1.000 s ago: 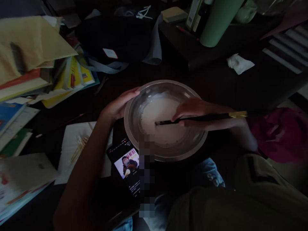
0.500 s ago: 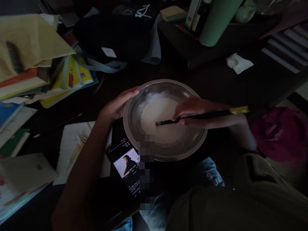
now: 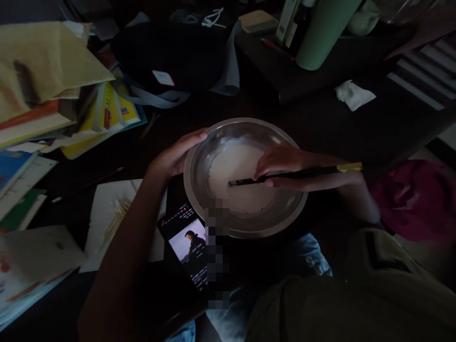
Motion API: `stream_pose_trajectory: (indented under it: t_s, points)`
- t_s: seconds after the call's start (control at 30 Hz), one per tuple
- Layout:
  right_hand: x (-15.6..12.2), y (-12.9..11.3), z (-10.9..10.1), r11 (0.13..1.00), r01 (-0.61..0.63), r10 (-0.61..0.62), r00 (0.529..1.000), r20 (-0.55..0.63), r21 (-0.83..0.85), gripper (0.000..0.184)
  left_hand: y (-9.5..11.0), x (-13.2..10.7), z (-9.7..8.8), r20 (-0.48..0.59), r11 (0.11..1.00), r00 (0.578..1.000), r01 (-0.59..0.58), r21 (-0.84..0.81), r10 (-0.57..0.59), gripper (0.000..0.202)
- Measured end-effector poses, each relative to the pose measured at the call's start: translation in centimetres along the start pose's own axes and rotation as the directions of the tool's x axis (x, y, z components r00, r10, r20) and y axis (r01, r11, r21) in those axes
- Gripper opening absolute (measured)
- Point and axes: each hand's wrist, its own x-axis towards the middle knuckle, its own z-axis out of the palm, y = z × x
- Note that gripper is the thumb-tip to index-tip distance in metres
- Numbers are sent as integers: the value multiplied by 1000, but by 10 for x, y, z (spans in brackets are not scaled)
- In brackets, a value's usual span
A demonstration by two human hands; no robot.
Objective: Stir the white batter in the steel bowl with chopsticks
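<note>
A wide metal bowl [image 3: 301, 202] stands on the dark desk, with a pale, batter-like liquid [image 3: 235, 166] in it. My left hand [image 3: 181, 152] grips the bowl at its left side, thumb over the rim and the other fingers mostly hidden behind the wall. My right hand [image 3: 280, 164] reaches over the bowl's right rim, closed around black chopsticks [image 3: 245, 181] with gold ends. They lie at a low slant, tips at the liquid near the middle of the bowl; whether the tips dip under is hard to see in the dim light.
A lit phone [image 3: 187, 242] lies left of the bowl, beside white paper [image 3: 98, 204] with thin sticks on it. Books and papers [image 3: 96, 123] crowd the left. Behind are a black bag [image 3: 167, 52], a green bottle [image 3: 326, 33] and a crumpled tissue [image 3: 356, 95]. Magenta cloth [image 3: 413, 199] is at right.
The chopsticks' tips have shifted slightly left in the liquid, and their gold ends have dropped a little. My left hand keeps its hold on the bowl. The picture on the phone screen differs.
</note>
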Motion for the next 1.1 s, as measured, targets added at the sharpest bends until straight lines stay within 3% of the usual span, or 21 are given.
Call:
stream_pose_trajectory:
  t_s: [0.17, 0.23, 0.3, 0.43, 0.53, 0.63, 0.7, 0.77, 0.83, 0.9, 1.0, 1.1]
  points:
    - [-11, 0, -11, 960, -271, 254, 948, -193, -70, 26, 2, -1, 1, 22, 1000, 1000, -11, 26, 10, 52]
    - [-15, -2, -20, 969, -245, 238, 960, -146, -30, 25, 1, -1, 1, 29, 1000, 999, -19, 4, 19, 49]
    - [-12, -3, -20, 990, -138, 139, 989, -43, 20, 25, 0, -1, 0, 23, 1000, 999, -23, -18, 24, 48]
    - [2, -1, -1, 998, 52, -50, 998, 45, -31, 26, -1, 0, -2, 0, 1000, 1000, 4, -13, -4, 50]
    - [-2, 4, 3, 991, -53, 44, 996, -78, -122, 28, 1, -1, 0, 14, 1000, 1000, 8, 2, -8, 48]
    - [-16, 6, -9, 975, -171, 146, 974, -175, -140, 24, 1, -2, 0, 19, 1000, 1000, -13, -3, 13, 48]
    - [-19, 4, -14, 986, -114, 102, 990, -98, -123, 21, 0, -1, -1, 25, 1000, 1000, -9, -9, 9, 50]
    - [-14, 1, -11, 994, 16, -15, 1000, 10, -104, 22, -1, 0, -2, 24, 1000, 1000, 1, -17, 0, 49]
    - [-4, -2, -2, 991, 86, -84, 996, 23, -102, 25, -1, 0, -3, 18, 1000, 1000, 6, -24, -6, 47]
    - [2, -3, 5, 992, 12, -22, 997, -78, -129, 27, -1, 0, -1, 17, 999, 1000, 6, -33, -6, 46]
    - [-3, -1, 2, 966, -187, 144, 962, -231, -178, 26, 1, -1, 1, 33, 999, 999, -6, -54, 8, 42]
    - [-14, -2, -10, 981, -173, 156, 971, -180, -84, 22, 1, -2, 1, 34, 999, 999, -18, -49, 20, 42]
